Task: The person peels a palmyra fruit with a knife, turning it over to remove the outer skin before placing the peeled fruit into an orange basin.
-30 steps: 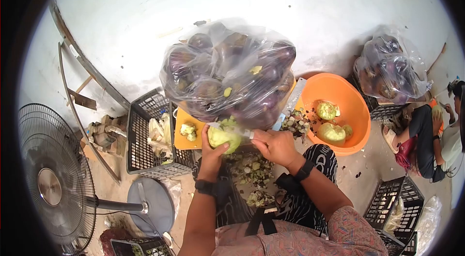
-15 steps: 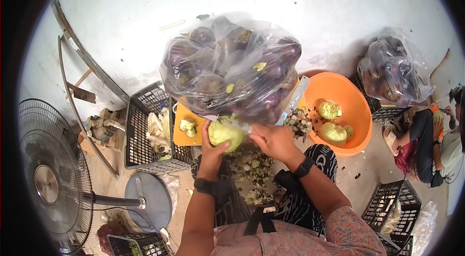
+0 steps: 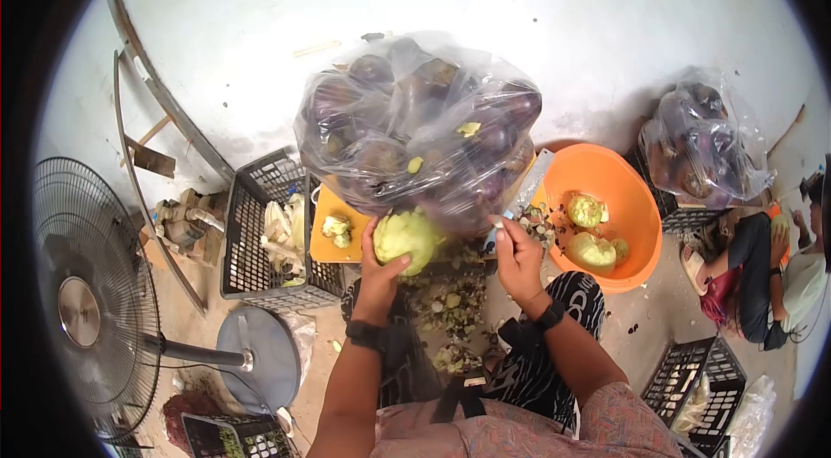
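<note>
My left hand (image 3: pixel 383 272) is wrapped round the left side of a peeled, pale green round vegetable (image 3: pixel 409 243), held up in front of a big clear plastic bag of purple round vegetables (image 3: pixel 381 151). My right hand (image 3: pixel 519 263) is apart from it, off to the right. Its thumb and fingers are pinched together, with a small whitish tip at the fingertips; what that belongs to is too blurred to name. Between my legs lie many peel scraps (image 3: pixel 450 306). A yellow board (image 3: pixel 327 248) bearing a pale trimmed piece (image 3: pixel 337 229) shows beside my left hand.
An orange basin (image 3: pixel 636 246) with peeled vegetables stands at right; a black crate (image 3: pixel 260 276) with pale pieces at left. A standing fan (image 3: pixel 82 311) is far left. Another bag (image 3: pixel 697 142) sits at back right, near a seated person (image 3: pixel 766 276). Another crate (image 3: pixel 692 371) is lower right.
My right hand has moved away from the pale green vegetable, to the right. My left hand still holds the vegetable, which shows more of its front. The view has shifted slightly.
</note>
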A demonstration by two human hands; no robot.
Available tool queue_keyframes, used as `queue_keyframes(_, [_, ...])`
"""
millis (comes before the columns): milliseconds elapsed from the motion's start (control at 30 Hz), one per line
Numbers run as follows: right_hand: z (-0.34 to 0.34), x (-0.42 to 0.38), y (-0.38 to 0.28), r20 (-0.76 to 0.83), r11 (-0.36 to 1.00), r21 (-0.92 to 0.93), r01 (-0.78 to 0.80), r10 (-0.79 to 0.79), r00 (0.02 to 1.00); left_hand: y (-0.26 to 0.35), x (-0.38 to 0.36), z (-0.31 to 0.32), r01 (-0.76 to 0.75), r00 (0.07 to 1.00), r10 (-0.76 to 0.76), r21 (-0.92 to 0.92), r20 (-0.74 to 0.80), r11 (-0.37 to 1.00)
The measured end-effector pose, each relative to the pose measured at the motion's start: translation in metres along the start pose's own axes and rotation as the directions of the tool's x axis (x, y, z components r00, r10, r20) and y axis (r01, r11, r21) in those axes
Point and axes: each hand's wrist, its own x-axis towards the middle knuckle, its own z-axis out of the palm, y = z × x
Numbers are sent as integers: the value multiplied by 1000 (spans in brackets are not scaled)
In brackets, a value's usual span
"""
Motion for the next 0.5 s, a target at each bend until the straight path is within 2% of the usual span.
queue_keyframes(33, [0,-3,-1,-28,999,26,-22,23,999,0,0,0,10,1000,-10,-11,-4,1000])
queue_keyframes(67, [3,-6,3,51,977,-139,163,-158,986,0,0,0,1,1000,-1,-16,-10,1000])
queue_keyframes(100, [4,-10,7,57,976,-138,169,-163,985,0,-1,1,5,1000,-6,-38,-11,999])
queue_keyframes(167, [6,-12,16,338,928,-314,201,-89,937,-1,-1,0,2,1000,-3,-59,-13,998])
queue_keyframes(200, [7,-10,7,214,945,-268,189,-133,968,-2,-1,-1,-3,1000,5,-113,19,994])
queue_keyframes(233, [5,-7,3,224,944,-264,198,-139,964,-3,-1,-2,-10,999,19,-170,48,985])
queue_keyframes(267, [2,-5,2,163,977,-190,97,-66,984,-4,-1,-4,-18,999,25,-173,37,985])
queue_keyframes(300, [-1,-3,3,104,994,-108,-5,17,994,-1,-1,-2,54,996,-31,-268,88,962])
queue_keyframes(333, [-2,-2,7,90,993,-106,49,-39,995,0,-2,-2,131,986,-84,-355,146,926])
queue_keyframes(433, [1,-4,5,110,994,-102,46,-34,993,-9,3,-5,136,986,-103,-276,130,952])
queue_keyframes(500, [7,-6,0,139,998,-58,24,-16,990,-15,4,-6,122,988,-87,-289,130,949])
